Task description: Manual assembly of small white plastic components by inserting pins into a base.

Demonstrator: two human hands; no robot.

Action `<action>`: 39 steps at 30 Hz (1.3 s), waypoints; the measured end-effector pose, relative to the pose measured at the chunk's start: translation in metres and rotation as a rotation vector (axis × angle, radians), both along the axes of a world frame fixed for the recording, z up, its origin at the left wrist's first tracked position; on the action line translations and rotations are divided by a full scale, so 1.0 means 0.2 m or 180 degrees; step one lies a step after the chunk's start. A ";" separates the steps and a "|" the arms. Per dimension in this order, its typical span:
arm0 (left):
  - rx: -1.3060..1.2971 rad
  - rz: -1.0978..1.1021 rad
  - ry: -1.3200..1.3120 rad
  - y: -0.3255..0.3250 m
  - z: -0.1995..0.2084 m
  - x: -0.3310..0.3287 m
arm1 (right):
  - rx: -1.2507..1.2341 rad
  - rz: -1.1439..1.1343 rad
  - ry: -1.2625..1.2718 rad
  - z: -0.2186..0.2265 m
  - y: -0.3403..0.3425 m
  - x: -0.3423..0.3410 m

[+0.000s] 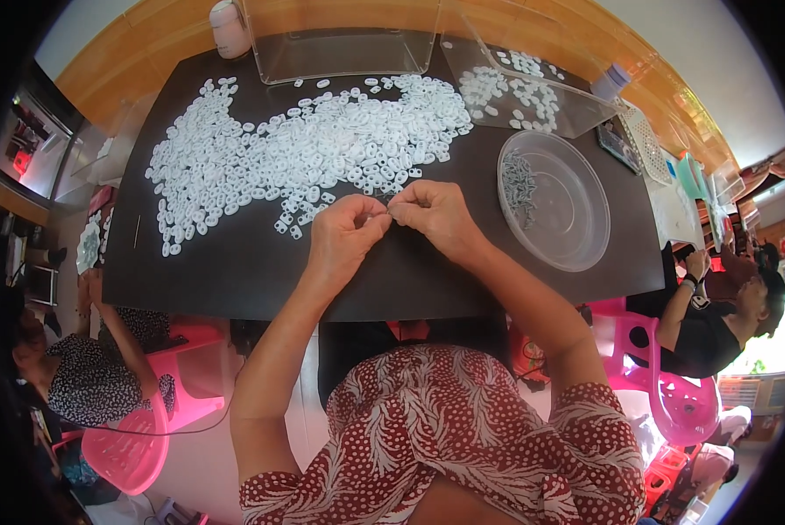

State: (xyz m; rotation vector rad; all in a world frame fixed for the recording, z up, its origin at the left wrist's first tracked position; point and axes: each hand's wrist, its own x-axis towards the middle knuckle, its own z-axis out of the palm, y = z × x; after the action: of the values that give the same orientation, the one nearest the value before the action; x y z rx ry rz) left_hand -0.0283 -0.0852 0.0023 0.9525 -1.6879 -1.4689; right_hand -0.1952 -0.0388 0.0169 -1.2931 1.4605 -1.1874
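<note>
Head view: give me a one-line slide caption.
Left hand and right hand pinch close together over a dark table beside white pieces, a round clear tub to the right.

White oval plastic pieces [349, 140]; small grey parts [518, 184]; dark brown tabletop [226, 276]; dark red cloth blouse [462, 411] (white leafy sprays, dots); pink plastic chair [193, 411].

Dark tabletop [235, 280]: open run near left, before the white-piece heap [340, 140]. 1 narrow lane between right hand [436, 214] and round clear tub [576, 219]. Heap blocks straight ahead; clear bin [344, 66] beyond it.
</note>
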 end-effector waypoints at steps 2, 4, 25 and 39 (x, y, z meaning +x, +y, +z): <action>-0.0580 0.0161 -0.0183 0.01 0.00 0.00 | -0.0011 -0.0075 -0.0105 0.01 0.00 0.01; -0.0749 0.0188 -0.0260 0.01 0.01 -0.01 | 0.0173 -0.0002 -0.0190 0.05 0.01 0.01; -0.1103 0.0531 -0.0653 0.01 0.00 -0.01 | -0.0638 -0.0303 0.1335 -0.04 0.01 0.03; -0.1303 0.0733 -0.0393 -0.01 -0.05 0.00 | -0.0376 -0.0277 0.0909 -0.05 -0.02 -0.02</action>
State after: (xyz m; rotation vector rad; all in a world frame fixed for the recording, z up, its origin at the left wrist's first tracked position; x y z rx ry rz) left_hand -0.0278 -0.0876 -0.0081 0.9826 -1.8058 -0.8850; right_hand -0.1988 -0.0421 0.0072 -1.5434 1.6855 -1.1971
